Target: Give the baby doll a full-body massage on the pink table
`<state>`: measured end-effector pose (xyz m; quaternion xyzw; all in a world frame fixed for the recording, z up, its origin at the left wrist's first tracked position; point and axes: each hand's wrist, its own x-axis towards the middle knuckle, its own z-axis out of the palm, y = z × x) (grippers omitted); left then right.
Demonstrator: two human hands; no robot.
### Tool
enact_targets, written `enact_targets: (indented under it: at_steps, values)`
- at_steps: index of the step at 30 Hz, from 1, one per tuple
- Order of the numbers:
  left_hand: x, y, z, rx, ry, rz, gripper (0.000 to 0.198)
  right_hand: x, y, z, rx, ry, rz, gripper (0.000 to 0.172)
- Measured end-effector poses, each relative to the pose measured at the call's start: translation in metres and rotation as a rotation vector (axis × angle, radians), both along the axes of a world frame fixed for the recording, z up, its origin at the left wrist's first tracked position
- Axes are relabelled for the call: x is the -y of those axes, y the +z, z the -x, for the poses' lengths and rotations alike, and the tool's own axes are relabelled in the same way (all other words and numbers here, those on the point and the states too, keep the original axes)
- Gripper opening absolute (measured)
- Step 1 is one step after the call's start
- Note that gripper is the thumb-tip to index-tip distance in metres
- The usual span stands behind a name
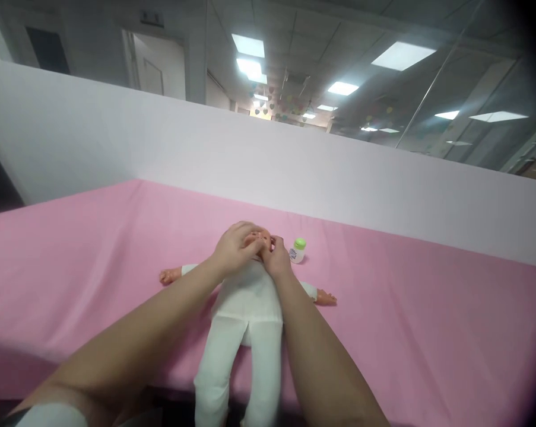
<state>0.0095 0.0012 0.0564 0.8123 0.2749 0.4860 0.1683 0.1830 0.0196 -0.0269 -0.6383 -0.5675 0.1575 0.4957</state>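
A baby doll point(250, 293) in a white top and white trousers lies on its back with both arms stretched out sideways. Its head point(263, 235) is mostly covered by my hands. My left hand point(235, 248) cups the head from the left, fingers curved over the top and thumb across the lower face. On the other side, my right hand point(277, 254) presses bent fingers and thumb against the cheek and jaw. What the fingertips do there is partly hidden. A small white bottle with a green cap point(297, 251) stands upright just right of my right hand.
Pink cloth point(383, 296) covers the table under the doll. Behind it runs a low white wall point(259, 154) with glass above. Beyond are ceiling lights and, at the left, a doorway point(158, 65). The doll's legs reach the table's near edge.
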Motion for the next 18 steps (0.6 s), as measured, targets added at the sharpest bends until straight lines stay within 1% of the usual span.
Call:
enact_targets:
  at_steps: [1,2,3,4,5,6,7,9,13,15,18]
  values:
    - [-0.017,-0.018,0.003,-0.042,0.078,-0.013,0.037,0.000,0.000,0.000,0.006,-0.023,0.011,0.071]
    - [-0.031,-0.035,0.007,-0.080,0.110,0.005,0.047,0.000,-0.001,0.001,0.013,-0.039,0.022,0.068]
    - [-0.040,-0.049,0.010,-0.113,0.107,0.050,0.057,0.001,-0.002,0.002,0.019,-0.049,0.031,0.065]
    - [-0.047,-0.060,0.013,-0.127,0.110,0.113,0.067,0.001,-0.002,0.004,0.028,-0.054,0.038,0.063]
    - [-0.051,-0.068,0.014,-0.127,0.125,0.169,0.073,0.001,-0.003,0.005,0.037,-0.056,0.042,0.062]
    - [-0.052,-0.072,0.015,-0.127,0.134,0.219,0.077,0.002,-0.004,0.007,0.047,-0.059,0.042,0.061]
    - [-0.052,-0.074,0.015,-0.123,0.141,0.258,0.080,0.004,-0.004,0.008,0.060,-0.062,0.041,0.061]
    - [-0.050,-0.074,0.015,-0.117,0.137,0.306,0.084,0.010,-0.005,0.010,0.092,-0.058,0.037,0.060]
    - [-0.049,-0.070,0.017,-0.096,0.085,0.370,0.085,0.024,-0.006,0.008,0.183,0.024,-0.008,0.059]
    - [-0.051,-0.070,0.018,-0.088,0.057,0.399,0.078,0.029,-0.005,0.006,0.188,0.065,-0.026,0.064]
    - [-0.056,-0.071,0.019,-0.087,0.029,0.455,0.064,0.029,-0.002,0.005,0.148,0.072,-0.030,0.072]
